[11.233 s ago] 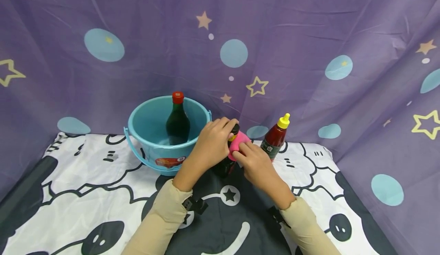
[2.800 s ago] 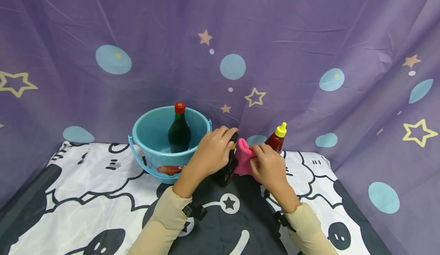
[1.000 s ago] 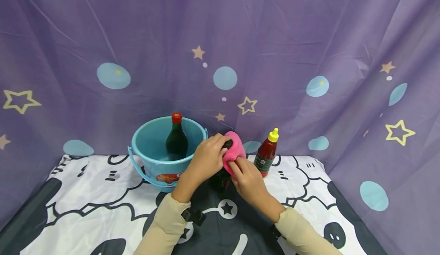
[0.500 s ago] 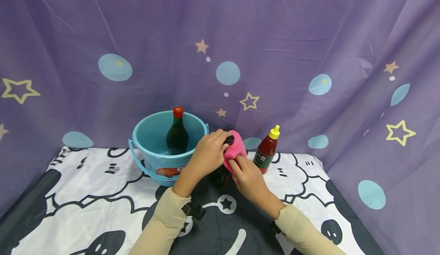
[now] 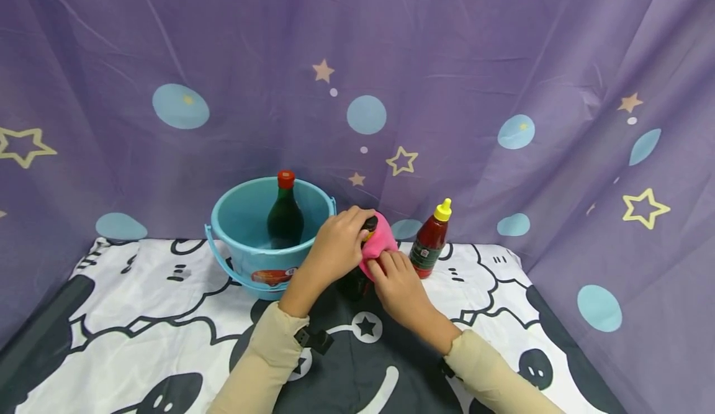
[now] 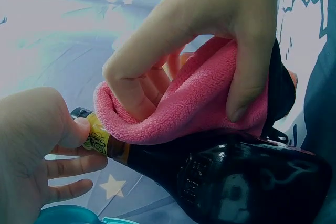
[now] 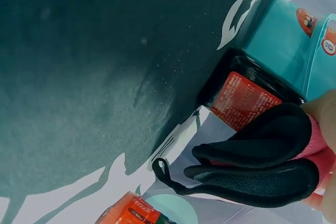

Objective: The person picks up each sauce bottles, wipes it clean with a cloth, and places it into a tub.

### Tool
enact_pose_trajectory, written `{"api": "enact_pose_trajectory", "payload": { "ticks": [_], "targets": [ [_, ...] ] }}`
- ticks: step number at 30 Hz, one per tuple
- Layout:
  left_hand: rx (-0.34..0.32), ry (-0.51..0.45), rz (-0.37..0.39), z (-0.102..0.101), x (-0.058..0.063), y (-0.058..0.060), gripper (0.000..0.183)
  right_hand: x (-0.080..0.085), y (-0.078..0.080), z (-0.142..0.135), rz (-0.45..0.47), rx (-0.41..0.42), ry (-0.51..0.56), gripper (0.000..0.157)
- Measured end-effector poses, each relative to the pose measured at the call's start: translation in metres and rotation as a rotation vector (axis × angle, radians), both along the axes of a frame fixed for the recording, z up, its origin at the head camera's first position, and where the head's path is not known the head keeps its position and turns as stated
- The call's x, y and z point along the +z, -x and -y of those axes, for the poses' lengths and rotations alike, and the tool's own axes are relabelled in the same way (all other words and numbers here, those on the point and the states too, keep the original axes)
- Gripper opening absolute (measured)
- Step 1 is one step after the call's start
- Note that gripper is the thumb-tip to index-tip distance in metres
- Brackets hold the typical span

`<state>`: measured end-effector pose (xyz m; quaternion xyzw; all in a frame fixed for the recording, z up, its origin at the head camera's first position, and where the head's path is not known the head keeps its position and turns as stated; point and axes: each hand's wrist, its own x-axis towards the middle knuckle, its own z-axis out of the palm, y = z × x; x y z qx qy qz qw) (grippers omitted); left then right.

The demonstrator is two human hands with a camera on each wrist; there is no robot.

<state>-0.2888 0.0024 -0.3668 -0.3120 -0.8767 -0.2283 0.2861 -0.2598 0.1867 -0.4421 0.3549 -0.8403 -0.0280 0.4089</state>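
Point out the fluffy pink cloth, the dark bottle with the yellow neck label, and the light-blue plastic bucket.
Fluffy pink cloth (image 6: 189,104), left wrist view: its folded side.
Dark bottle with yellow neck label (image 6: 239,176), left wrist view: its body.
Light-blue plastic bucket (image 5: 267,261), head view: front wall below the rim.

Head view: looks fwd & down over table (image 5: 139,296), set back, w/ curtain (image 5: 268,60) behind, L hand (image 5: 337,246) & R hand (image 5: 401,285) mid-frame. L wrist view: v. close, side-on to dark bottle (image 6: 247,182) & pink cloth (image 6: 194,100). R wrist view: close, tilted, twd bottle's base. All 3 share bottle & cloth.
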Motion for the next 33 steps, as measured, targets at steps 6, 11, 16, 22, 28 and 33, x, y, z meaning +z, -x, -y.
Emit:
{"api": "enact_pose_trajectory", "payload": {
  "ticks": [6,11,16,22,28,33],
  "targets": [
    [-0.006,0.003,0.0,-0.003,-0.001,0.0,0.037,-0.001,0.0,-0.001,0.03,-0.008,-0.023,0.031],
    [-0.018,-0.002,-0.018,-0.005,-0.001,0.001,0.037,-0.003,0.001,-0.003,0.034,-0.003,-0.032,0.031],
    [-0.007,0.0,-0.017,-0.002,0.001,0.0,0.038,-0.004,0.002,-0.003,0.047,0.006,-0.05,0.031],
    [0.004,-0.002,-0.004,0.0,0.002,0.001,0.038,-0.006,0.003,-0.004,0.077,0.014,-0.071,0.04],
    [0.01,0.01,0.0,-0.001,0.002,0.001,0.038,-0.005,0.0,-0.01,0.133,0.037,-0.071,0.043],
    [0.013,0.025,0.028,-0.001,0.003,0.0,0.038,-0.004,-0.004,-0.016,0.172,0.067,-0.108,0.044]
  ]
}}
